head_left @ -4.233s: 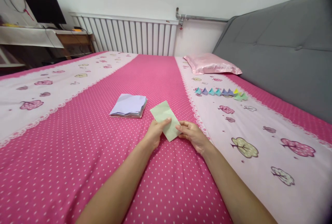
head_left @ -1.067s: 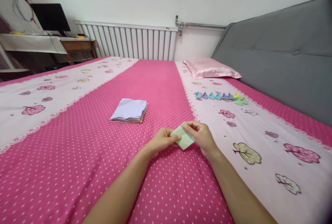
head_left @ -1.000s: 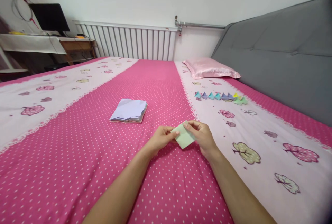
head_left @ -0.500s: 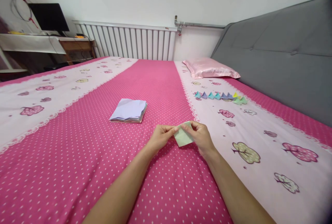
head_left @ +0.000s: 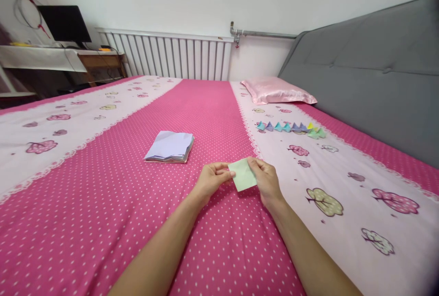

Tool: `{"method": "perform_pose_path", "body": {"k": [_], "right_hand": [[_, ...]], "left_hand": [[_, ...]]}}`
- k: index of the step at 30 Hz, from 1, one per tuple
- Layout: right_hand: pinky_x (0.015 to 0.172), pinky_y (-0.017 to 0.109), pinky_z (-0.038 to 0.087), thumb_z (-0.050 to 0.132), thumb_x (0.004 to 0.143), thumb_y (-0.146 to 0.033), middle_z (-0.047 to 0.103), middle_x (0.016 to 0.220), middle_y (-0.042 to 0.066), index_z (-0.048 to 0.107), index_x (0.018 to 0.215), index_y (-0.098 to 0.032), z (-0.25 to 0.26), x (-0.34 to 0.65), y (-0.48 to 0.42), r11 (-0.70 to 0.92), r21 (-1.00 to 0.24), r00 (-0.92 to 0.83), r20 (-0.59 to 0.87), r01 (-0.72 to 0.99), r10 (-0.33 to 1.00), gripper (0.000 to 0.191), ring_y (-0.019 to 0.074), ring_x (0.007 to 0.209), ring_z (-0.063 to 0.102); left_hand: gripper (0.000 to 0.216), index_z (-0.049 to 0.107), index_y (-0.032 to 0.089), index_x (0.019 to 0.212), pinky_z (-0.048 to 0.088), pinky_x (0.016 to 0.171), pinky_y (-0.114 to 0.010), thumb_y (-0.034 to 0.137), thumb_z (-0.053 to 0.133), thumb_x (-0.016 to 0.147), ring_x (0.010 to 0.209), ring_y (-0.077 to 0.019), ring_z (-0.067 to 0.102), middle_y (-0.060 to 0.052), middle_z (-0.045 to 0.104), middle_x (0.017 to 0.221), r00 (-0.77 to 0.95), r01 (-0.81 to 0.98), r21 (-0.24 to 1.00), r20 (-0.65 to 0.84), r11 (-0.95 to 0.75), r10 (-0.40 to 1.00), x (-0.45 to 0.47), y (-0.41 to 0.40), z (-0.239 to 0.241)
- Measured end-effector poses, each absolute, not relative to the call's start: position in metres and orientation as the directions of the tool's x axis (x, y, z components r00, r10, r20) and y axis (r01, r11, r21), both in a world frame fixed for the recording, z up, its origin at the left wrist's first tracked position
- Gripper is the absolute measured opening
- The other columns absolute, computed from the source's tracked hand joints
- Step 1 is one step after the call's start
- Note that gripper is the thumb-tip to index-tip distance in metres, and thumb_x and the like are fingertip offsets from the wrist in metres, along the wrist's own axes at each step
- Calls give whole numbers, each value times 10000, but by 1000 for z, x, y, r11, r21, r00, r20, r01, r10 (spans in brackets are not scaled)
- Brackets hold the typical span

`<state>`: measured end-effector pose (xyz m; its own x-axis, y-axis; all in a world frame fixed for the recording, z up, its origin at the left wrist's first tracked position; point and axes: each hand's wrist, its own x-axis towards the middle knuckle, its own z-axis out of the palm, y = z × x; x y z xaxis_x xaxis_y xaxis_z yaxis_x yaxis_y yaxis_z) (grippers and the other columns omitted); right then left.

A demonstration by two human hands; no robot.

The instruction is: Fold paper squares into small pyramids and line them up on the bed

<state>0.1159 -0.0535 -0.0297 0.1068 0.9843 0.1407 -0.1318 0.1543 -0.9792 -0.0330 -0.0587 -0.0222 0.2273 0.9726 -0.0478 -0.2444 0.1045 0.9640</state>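
Note:
A small pale green square of paper point(head_left: 243, 175) is held between my two hands, just above the pink dotted bedspread. My left hand point(head_left: 211, 181) pinches its left edge between thumb and fingers. On the opposite side, my right hand point(head_left: 266, 178) grips the upper right edge with the thumb on top. Whether the square is one layer or folded I cannot tell. Left of the hands lies a stack of square paper point(head_left: 171, 144) with a pale lilac sheet on top. Farther off to the right sits a row of small folded paper pieces point(head_left: 287, 127) in blue, purple, yellow and green.
The bedspread point(head_left: 130, 214) covers the bed around my hands. A pink pillow point(head_left: 277, 90) rests near the grey headboard point(head_left: 363, 67) at the right. Behind the bed are a white radiator point(head_left: 171, 56) and a desk with a black monitor point(head_left: 65, 23).
My thumbs have slid outward from the paper's middle toward its sides, so more of its green face shows. The left hand has shifted slightly left. The stack and folded pieces stay put.

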Motion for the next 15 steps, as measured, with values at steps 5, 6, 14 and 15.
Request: {"method": "perform_pose_path", "body": {"k": [5, 6, 14, 15], "right_hand": [[426, 208, 312, 555, 743, -497, 453, 524, -44, 535, 610, -174, -32, 111, -54, 215, -974, 143, 204, -66, 968, 350, 92, 462, 377], [423, 207, 305, 549, 747, -495, 441, 522, -47, 529, 604, -174, -32, 111, -55, 224, -973, 151, 214, -53, 965, 352, 90, 461, 366], [427, 212, 311, 560, 723, -519, 439, 522, -42, 517, 596, -171, -32, 112, -55, 233, -972, 245, 220, -27, 944, 373, 93, 468, 360], [424, 212, 308, 565, 719, -518, 434, 518, -44, 516, 594, -172, -33, 112, -54, 233, -972, 252, 217, -35, 943, 371, 92, 466, 355]], "left_hand": [[335, 694, 73, 735, 414, 570, -219, 358, 751, 568, 547, -100, 552, -79, 664, 653, 355, -137, 979, -92, 149, 930, -28, -64, -23], [329, 692, 74, 700, 398, 543, -212, 367, 750, 564, 517, -90, 532, -70, 654, 619, 361, -107, 983, -100, 148, 927, -27, -64, -24], [314, 646, 92, 606, 382, 520, -209, 382, 753, 544, 488, -95, 535, -51, 628, 540, 360, -41, 985, -142, 168, 922, -31, -63, -23], [314, 645, 93, 618, 386, 525, -209, 379, 752, 547, 499, -99, 546, -52, 632, 546, 366, -42, 985, -141, 168, 920, -31, -63, -23]]}}
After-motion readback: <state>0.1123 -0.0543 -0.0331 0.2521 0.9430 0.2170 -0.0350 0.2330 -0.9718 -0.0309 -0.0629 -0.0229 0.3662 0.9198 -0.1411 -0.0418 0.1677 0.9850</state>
